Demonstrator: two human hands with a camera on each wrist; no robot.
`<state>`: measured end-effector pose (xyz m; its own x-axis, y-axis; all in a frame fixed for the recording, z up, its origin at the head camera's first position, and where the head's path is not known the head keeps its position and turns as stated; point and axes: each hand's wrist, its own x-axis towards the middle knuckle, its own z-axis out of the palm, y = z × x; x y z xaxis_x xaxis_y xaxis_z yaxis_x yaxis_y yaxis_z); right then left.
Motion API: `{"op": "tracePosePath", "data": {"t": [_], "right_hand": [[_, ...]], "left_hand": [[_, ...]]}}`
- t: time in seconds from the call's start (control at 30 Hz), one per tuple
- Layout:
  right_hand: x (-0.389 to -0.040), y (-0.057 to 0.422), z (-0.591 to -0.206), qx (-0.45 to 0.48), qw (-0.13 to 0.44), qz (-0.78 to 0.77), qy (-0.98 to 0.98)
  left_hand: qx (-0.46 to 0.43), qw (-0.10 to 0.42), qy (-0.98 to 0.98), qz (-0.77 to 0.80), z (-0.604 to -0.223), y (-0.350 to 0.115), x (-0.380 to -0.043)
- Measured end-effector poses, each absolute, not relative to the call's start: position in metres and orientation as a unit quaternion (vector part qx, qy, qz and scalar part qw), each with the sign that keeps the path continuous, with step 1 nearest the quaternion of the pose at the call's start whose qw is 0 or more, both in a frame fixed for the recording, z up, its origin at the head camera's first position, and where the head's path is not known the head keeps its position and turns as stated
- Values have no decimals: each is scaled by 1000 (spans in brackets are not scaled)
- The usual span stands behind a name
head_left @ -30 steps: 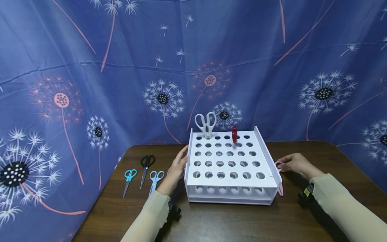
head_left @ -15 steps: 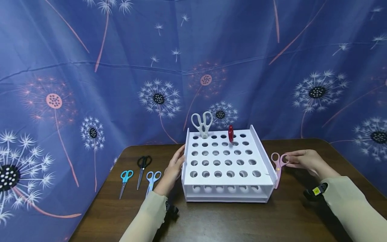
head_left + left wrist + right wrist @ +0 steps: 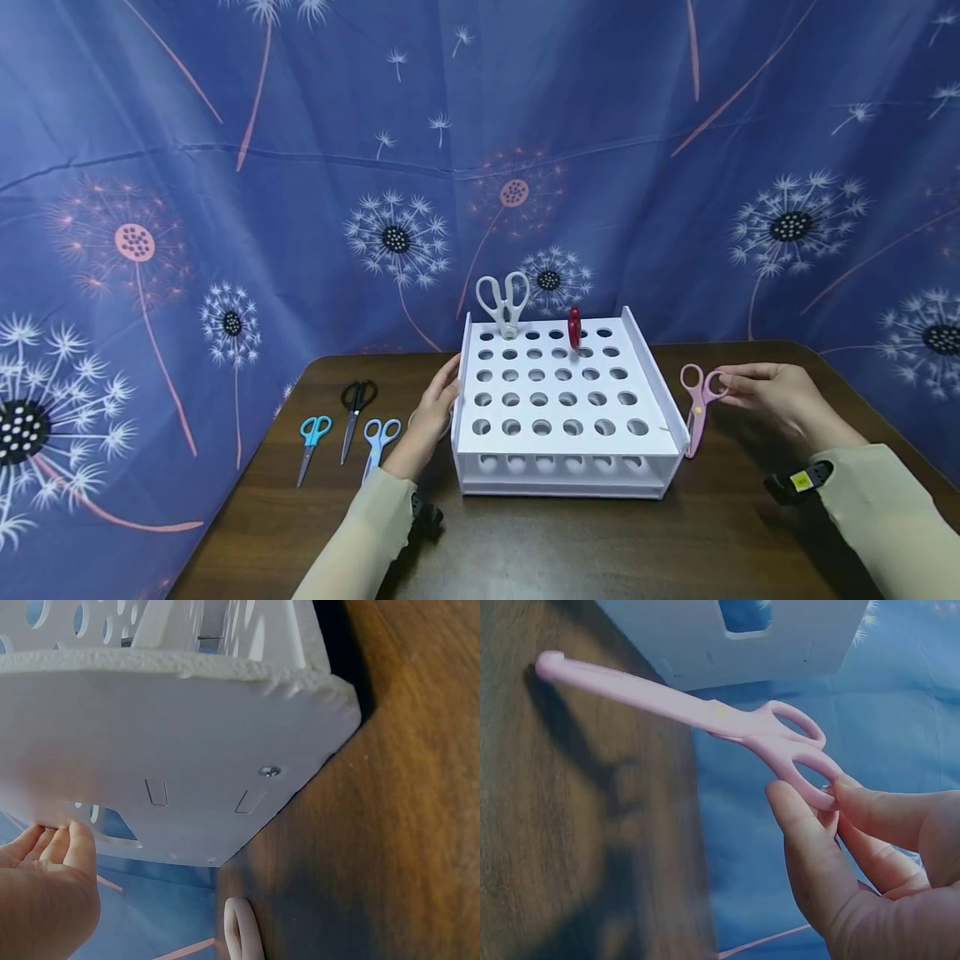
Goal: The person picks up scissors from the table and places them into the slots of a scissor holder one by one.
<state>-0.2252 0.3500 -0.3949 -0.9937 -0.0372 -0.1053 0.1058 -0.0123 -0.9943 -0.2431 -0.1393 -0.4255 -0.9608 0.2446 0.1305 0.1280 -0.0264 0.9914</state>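
Note:
Pink scissors [image 3: 697, 412] hang tilted beside the right side of a white rack [image 3: 551, 440] with rows of round holes. My right hand [image 3: 783, 404] pinches one handle loop between thumb and fingers. In the right wrist view, the blades of the pink scissors [image 3: 652, 701] are together, and their shadow falls on the table. My left hand [image 3: 429, 417] rests against the rack's left side; in the left wrist view its fingertips touch the side panel [image 3: 112, 750] by a cutout. White scissors [image 3: 509, 321] and red scissors [image 3: 574, 327] stand handles-up in the rack's back row.
Left of the rack, teal scissors [image 3: 313, 435], black scissors [image 3: 352, 412] and light blue scissors [image 3: 377, 446] lie on the brown table [image 3: 555, 542]. A pale handle loop [image 3: 231, 922] lies near the rack's left side. A blue patterned cloth [image 3: 637, 208] hangs behind.
My right hand has moved right and slightly up, drawing the pink scissors out from beside the rack into fuller view. My left hand stays at the rack's side.

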Motion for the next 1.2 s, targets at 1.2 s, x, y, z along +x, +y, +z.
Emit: {"op": "tracePosePath", "data": {"t": [1.2], "right_hand": [[-206, 351, -363, -31, -13, -787, 617]], "left_hand": [[126, 41, 705, 696, -425, -139, -243]]}}
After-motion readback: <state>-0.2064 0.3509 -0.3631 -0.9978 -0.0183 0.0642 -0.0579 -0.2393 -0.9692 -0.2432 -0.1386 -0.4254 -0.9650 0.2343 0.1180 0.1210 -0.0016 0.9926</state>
